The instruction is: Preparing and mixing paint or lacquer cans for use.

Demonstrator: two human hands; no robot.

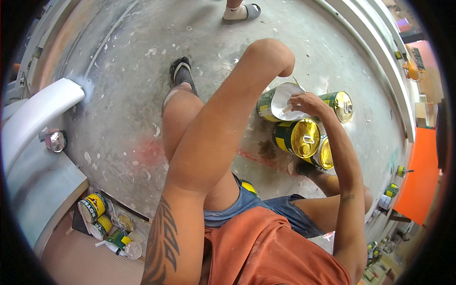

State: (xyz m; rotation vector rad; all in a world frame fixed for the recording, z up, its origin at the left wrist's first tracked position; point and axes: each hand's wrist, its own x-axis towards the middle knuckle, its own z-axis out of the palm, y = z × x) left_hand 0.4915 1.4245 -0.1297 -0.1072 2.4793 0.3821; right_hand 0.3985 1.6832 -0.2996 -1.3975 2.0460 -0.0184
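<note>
An open green-and-yellow paint can (267, 105) stands on the floor ahead and to the right, its inside white. Over its mouth is my right hand (306, 103), the fingers bent together around a small pale thing too unclear to name. My left hand (278, 57) is bent down at the wrist just beyond that can's far left side; its fingers are hidden. Closed cans with gold tops crowd close by: one can (343, 107) right of my right hand, a larger can (306, 137) nearer me, and another can (326, 153) partly behind my right forearm.
A person's foot in a grey slide (242, 12) is at the far edge. To the left are a white curved panel (50, 111), a small silver-topped can (56, 141) and several used cans (95, 208). An orange panel (418, 175) stands at right. Paint spots mark the concrete floor (128, 95).
</note>
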